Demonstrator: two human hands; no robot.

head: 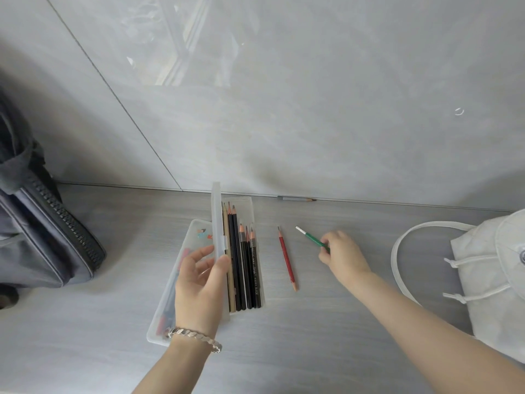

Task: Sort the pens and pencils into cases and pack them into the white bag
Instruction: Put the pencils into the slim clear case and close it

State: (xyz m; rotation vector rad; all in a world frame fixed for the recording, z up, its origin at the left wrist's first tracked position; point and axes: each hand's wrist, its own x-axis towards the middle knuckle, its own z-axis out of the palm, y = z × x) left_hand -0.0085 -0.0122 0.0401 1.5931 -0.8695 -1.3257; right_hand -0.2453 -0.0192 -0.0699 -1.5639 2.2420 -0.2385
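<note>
Bench is running grey along a pale wall. White bag is sitting at 3 o'clock, flap and drawstrings toward the centre; a dark grey bag is resting at 9 o'clock.

Two clear cases at centre. The pencil case is lying open with its long axis running 12 to 6, a row of pencils inside, points toward 12. Left hand is half open, fingers and thumb propping that case's lid upright on edge. Under that hand, a second case with red items inside; contents too blurred to name.

Right hand is pinching the green pencil at its near end, fingers curled shut on it, metal-capped tip pointing to 10 o'clock. Open case is lying at 9 o'clock from this hand, near, with the red pencil loose between them, roughly parallel to the case.

Judgement: green pencil needs swinging toward 12–6 to drop in alongside the row. One more pencil is lying against the wall at 12 o'clock.
</note>
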